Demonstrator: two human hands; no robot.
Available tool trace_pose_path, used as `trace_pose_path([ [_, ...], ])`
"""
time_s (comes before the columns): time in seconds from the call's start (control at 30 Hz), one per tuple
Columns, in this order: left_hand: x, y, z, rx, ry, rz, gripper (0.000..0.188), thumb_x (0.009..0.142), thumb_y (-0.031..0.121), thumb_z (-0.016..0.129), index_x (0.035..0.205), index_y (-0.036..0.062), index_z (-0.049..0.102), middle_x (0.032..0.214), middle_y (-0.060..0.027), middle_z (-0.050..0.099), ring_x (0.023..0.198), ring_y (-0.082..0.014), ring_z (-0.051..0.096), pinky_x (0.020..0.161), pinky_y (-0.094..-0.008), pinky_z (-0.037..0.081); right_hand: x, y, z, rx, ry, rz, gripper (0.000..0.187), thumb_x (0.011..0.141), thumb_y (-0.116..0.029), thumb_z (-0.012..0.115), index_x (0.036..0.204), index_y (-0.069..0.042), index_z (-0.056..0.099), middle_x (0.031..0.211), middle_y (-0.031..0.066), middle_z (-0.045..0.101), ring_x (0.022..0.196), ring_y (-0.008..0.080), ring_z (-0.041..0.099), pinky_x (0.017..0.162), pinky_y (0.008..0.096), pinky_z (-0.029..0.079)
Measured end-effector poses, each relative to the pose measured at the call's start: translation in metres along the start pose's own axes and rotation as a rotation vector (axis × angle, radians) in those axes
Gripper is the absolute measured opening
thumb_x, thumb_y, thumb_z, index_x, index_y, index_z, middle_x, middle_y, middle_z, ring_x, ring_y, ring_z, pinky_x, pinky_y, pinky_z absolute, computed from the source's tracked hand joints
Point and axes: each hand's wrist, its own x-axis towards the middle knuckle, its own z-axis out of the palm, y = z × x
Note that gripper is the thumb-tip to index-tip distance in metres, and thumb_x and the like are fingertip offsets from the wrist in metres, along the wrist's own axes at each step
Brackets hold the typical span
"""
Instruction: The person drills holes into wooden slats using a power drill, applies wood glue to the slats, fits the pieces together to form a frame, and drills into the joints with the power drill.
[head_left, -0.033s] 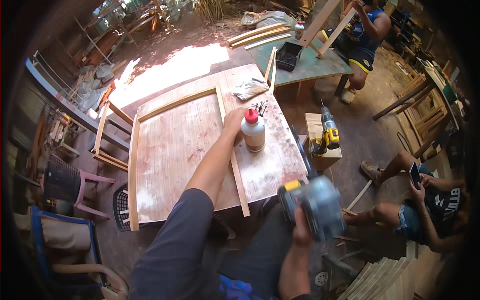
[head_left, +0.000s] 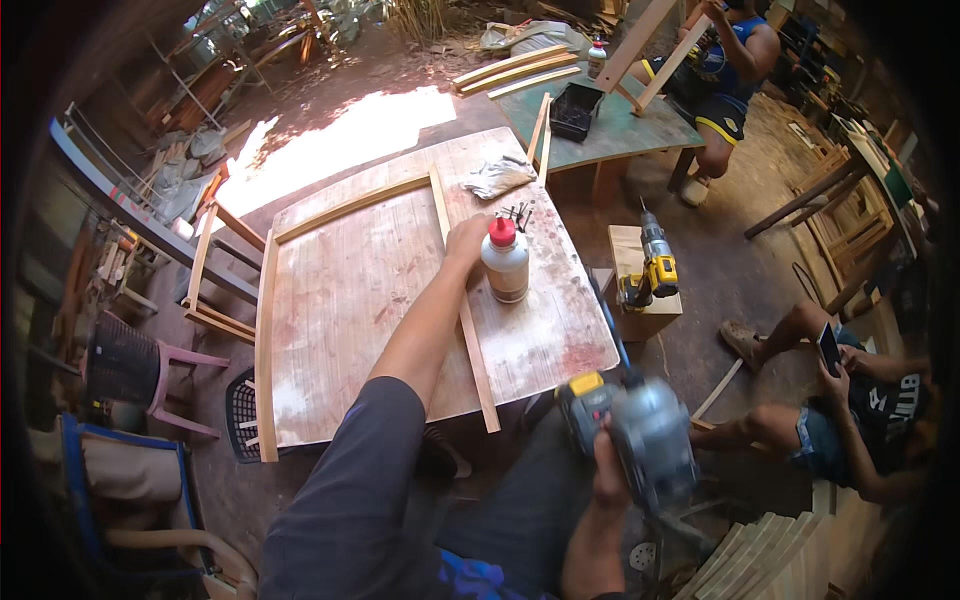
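Observation:
A frame of pale wooden strips lies on the wooden tabletop [head_left: 370, 330]. My left hand [head_left: 466, 243] rests on its right-hand wooden strip [head_left: 478, 365], fingers closed over the strip and partly hidden behind a white glue bottle [head_left: 507, 270] with a red cap. Several dark screws or nails [head_left: 520, 213] lie beyond the bottle. Off the table's near right corner, my right hand [head_left: 608, 470] is wrapped round the grip of a cordless power tool [head_left: 652, 440], grey and black with a yellow-marked battery. Its exact kind is blurred.
A crumpled glove or cloth [head_left: 498, 177] lies at the table's far side. A yellow-and-black drill [head_left: 655, 262] stands on a wooden box to the right. One person [head_left: 735, 60] works at the green table [head_left: 625, 140]; another [head_left: 870, 400] sits at right with a phone. Cut boards [head_left: 760, 555] lie lower right.
The power tool in my right hand has shifted slightly down and to the right and looks less blurred. My left hand stays on the strip.

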Motion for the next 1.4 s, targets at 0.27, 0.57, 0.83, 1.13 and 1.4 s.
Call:
trace_pose_path([
  [0.27, -0.021, -0.023, -0.025, -0.98, 0.216, -0.216, 0.018, 0.085, 0.012, 0.069, 0.1, 0.0031, 0.07, 0.082, -0.0041, 0.071, 0.077, -0.015, 0.069, 0.069, -0.0291, 0.056, -0.048, -0.048, -0.05, 0.441, -0.065, 0.46, 0.039, 0.076, 0.009, 0.061, 0.114, 0.0, 0.061, 0.097, 0.0086, 0.063, 0.092, 0.0205, 0.06, 0.088, 0.035, 0.047],
  [0.57, -0.275, 0.062, -0.08, -2.164, -0.131, -0.189, 0.028, 0.1, 0.011, 0.057, 0.129, 0.0077, 0.056, 0.108, -0.0044, 0.068, 0.105, -0.0191, 0.068, 0.091, -0.0368, 0.058, -0.087, -0.062, -0.038, 0.384, -0.271, 0.479, 0.045, 0.082, 0.003, 0.078, 0.124, -0.004, 0.063, 0.119, 0.0079, 0.066, 0.113, 0.0207, 0.063, 0.098, 0.0374, 0.049],
  [0.83, -0.387, 0.073, -0.102, -2.541, -0.096, -0.192, 0.025, 0.102, 0.012, 0.058, 0.127, 0.0107, 0.059, 0.11, -0.0029, 0.069, 0.111, -0.0212, 0.068, 0.094, -0.0378, 0.059, -0.114, -0.087, -0.034, 0.5, -0.437, 0.37, 0.053, 0.082, 0.004, 0.078, 0.131, -0.005, 0.058, 0.123, 0.0077, 0.064, 0.111, 0.02, 0.063, 0.095, 0.0352, 0.051],
  [1.13, -0.433, 0.068, -0.112, -2.49, -0.041, -0.229, 0.015, 0.1, 0.015, 0.061, 0.115, 0.0142, 0.065, 0.107, -0.002, 0.07, 0.102, -0.0156, 0.07, 0.077, -0.029, 0.061, -0.134, -0.1, -0.044, 0.278, -0.551, 0.351, 0.047, 0.079, 0.001, 0.082, 0.122, -0.005, 0.064, 0.115, 0.0059, 0.068, 0.105, 0.0193, 0.065, 0.092, 0.0357, 0.053],
  [1.4, -0.438, 0.072, -0.107, -2.297, 0.024, -0.253, 0.013, 0.099, 0.016, 0.063, 0.112, 0.0132, 0.065, 0.107, -0.0032, 0.07, 0.1, -0.0154, 0.07, 0.078, -0.0293, 0.061, -0.128, -0.099, -0.045, 0.376, -0.595, 0.471, 0.055, 0.075, 0.0, 0.084, 0.125, -0.005, 0.063, 0.116, 0.0064, 0.067, 0.108, 0.0194, 0.064, 0.094, 0.0376, 0.052],
])
